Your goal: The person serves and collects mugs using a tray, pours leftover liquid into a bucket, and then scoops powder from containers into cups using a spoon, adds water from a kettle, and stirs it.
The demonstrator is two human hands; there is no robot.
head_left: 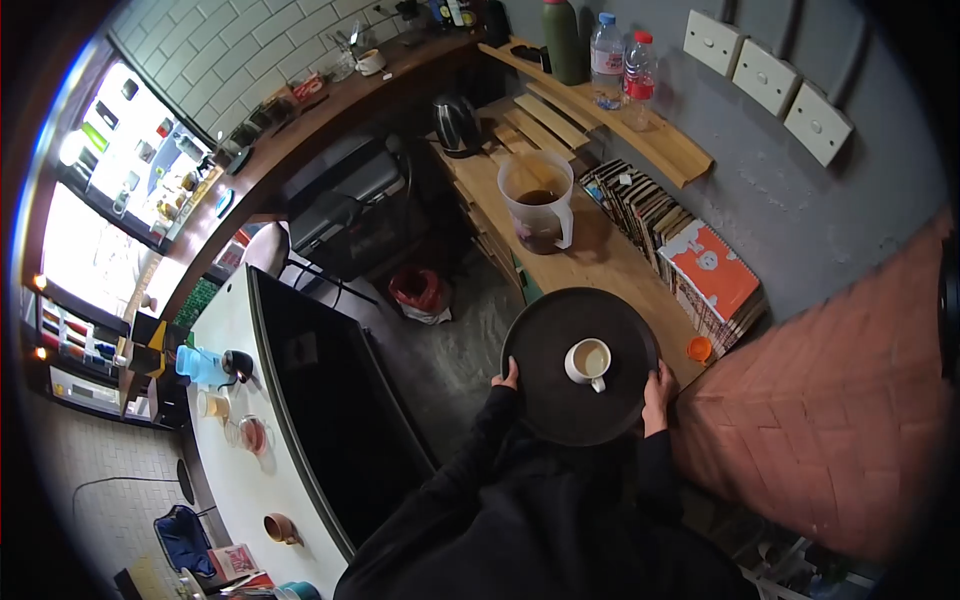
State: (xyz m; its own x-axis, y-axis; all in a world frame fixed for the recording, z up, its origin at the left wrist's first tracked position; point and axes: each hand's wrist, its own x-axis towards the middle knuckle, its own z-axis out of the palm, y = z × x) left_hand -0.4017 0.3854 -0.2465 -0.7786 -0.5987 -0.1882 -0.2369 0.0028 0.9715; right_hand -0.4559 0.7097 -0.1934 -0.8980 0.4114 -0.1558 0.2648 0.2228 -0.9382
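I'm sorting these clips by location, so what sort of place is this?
Probably a small café or its service area. A round serving tray bears a white cup, and a translucent pitcher of brown liquid and a black electric kettle stand on the wooden worktop.

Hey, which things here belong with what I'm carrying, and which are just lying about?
In use:
round dark tray, held by the left hand and right hand
white cup on it

Seemingly just lying about:
plastic jug
black kettle
orange notebook
red-capped bottle
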